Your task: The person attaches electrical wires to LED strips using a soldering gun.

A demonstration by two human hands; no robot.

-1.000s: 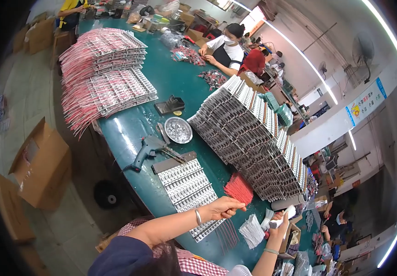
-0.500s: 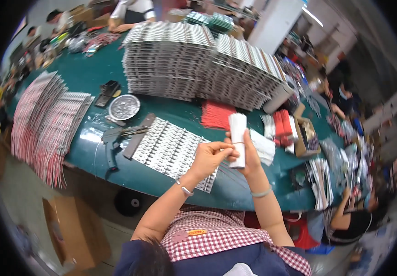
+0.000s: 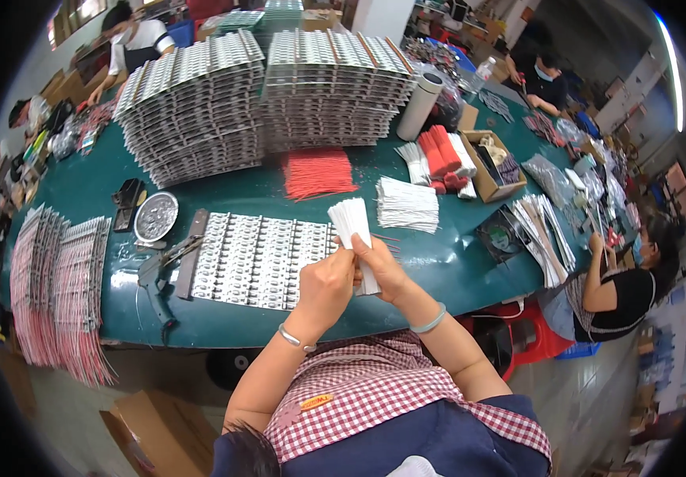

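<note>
In front of my body, my right hand (image 3: 382,266) is wrapped round an upright bundle of thin white wires (image 3: 348,216), which fans out at the top. My left hand (image 3: 327,280) is closed against the bundle's near side. What its fingertips pinch is hidden behind the knuckles. Just left of both hands, a flat panel of white circuit boards (image 3: 259,258) lies on the green table, its left end against a dark bar (image 3: 192,256). Beyond the hands are a pile of red wires (image 3: 319,173) and a pile of white wires (image 3: 406,205).
Tall stacks of board panels (image 3: 335,91) stand at the back. Left are a soldering gun (image 3: 154,285), a metal bowl (image 3: 156,217) and wired panels (image 3: 56,278). Right are a flask (image 3: 421,107), rolled red bundles (image 3: 438,151), and a cardboard box (image 3: 495,179). Co-workers sit around.
The view has swung, so the table sits differently in the picture. My left hand has gone from a fingertip pinch at the bundle's band to a closed fist against it; my right still holds the bundle.
</note>
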